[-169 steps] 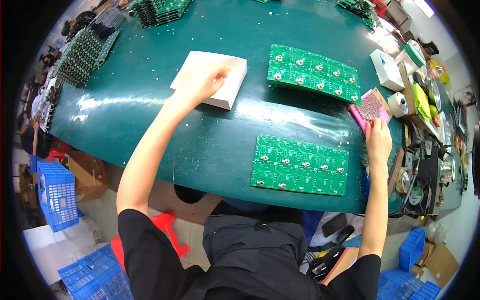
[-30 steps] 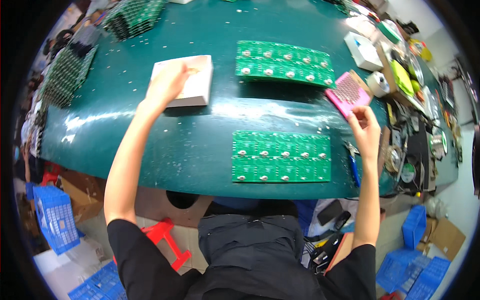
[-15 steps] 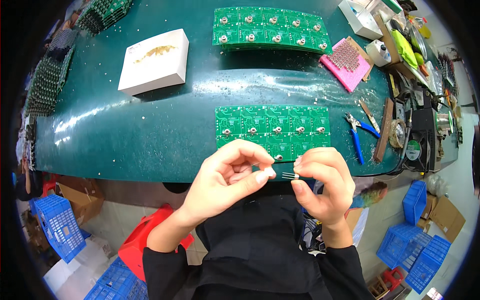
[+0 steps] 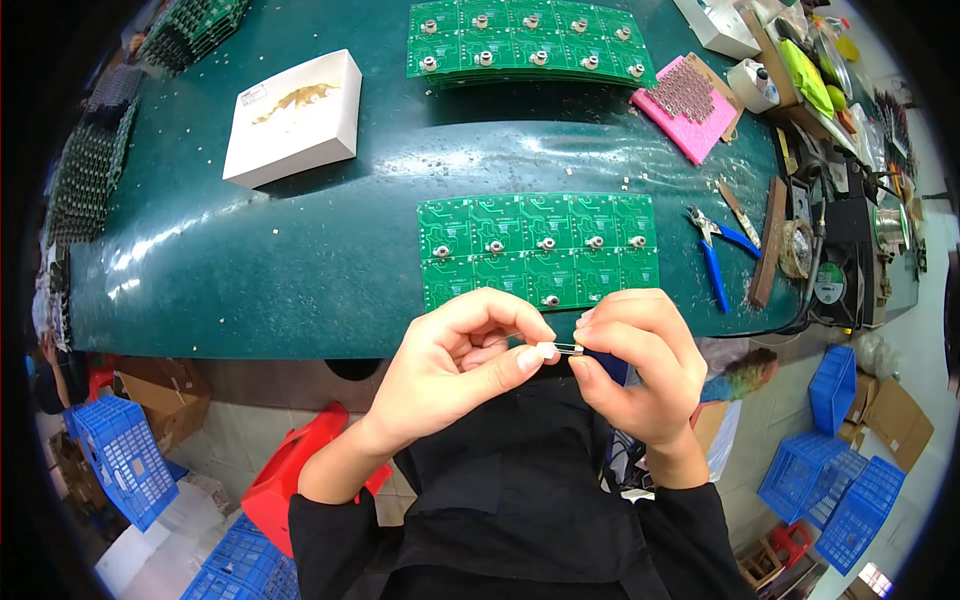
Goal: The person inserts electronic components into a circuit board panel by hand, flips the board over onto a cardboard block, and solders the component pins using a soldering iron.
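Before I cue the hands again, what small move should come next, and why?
Probably ease the right hand gently left: its grip holds a small part whose thin metal leads point at the white piece pinched in the left hand. Bare lead shows between the two; whether the tips have entered is unclear.

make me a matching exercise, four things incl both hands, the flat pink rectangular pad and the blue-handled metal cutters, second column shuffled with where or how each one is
Column one
1. bare left hand
2. bare right hand
3. flat pink rectangular pad
4. blue-handled metal cutters

Column two
A. bears a cluster of small metal parts
B. pinches a small part with thin metal legs
C. lie on the dark-green table, left of a long brown bar
D. pinches a small white piece

Right pairs: 1-D, 2-B, 3-A, 4-C
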Motion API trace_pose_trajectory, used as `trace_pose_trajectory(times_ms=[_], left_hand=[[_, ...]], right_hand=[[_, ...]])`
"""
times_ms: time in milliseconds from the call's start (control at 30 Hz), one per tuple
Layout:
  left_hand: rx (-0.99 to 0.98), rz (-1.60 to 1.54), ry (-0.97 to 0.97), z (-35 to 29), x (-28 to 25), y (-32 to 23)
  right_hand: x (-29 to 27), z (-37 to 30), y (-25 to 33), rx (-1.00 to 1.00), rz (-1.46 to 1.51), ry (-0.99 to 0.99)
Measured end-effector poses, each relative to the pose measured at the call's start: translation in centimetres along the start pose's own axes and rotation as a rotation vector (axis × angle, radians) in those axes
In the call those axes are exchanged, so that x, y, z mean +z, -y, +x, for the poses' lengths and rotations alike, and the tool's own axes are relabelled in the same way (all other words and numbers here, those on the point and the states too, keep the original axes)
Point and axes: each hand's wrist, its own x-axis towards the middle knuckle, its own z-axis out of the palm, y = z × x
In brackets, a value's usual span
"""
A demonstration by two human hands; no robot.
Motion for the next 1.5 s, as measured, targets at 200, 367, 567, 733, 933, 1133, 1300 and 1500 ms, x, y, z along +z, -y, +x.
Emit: trace_pose_trajectory(times_ms=[200, 367, 567, 733, 933, 1133, 1300, 1500], left_hand=[[0.005, 0.010, -0.019, 0.3, 0.6, 0.3], [0.034, 0.109, -0.074, 0.1, 1.2, 1.0], [-0.022, 0.282, -0.070, -0.6, 1.8, 2.7], [0.094, 0.584, -0.146, -0.9, 1.8, 1.3], [0.160, 0.541, -0.235, -1.7, 0.1, 1.6], [0.188, 0.549, -0.292, -2.4, -0.6, 1.6], [0.176, 0.555, -0.316, -2.5, -0.8, 1.4], [0.188, 0.546, -0.323, -2.7, -0.9, 1.3]], right_hand=[[-0.4, -0.1, 0.1, -0.050, -0.049, 0.033], [-0.8, -0.1, 0.4, -0.053, -0.085, 0.133], [-1.2, -2.4, -0.5, 0.122, 0.037, 0.180], [-2.8, -3.3, -4.7, 0.154, -0.359, 0.008], [-2.2, -3.9, -5.9, 0.179, -0.379, 0.097], [-2.0, -3.8, -6.0, 0.178, -0.373, 0.117], [-2.1, -3.8, -5.8, 0.173, -0.372, 0.133], [-2.0, -3.6, -5.6, 0.170, -0.390, 0.140]])
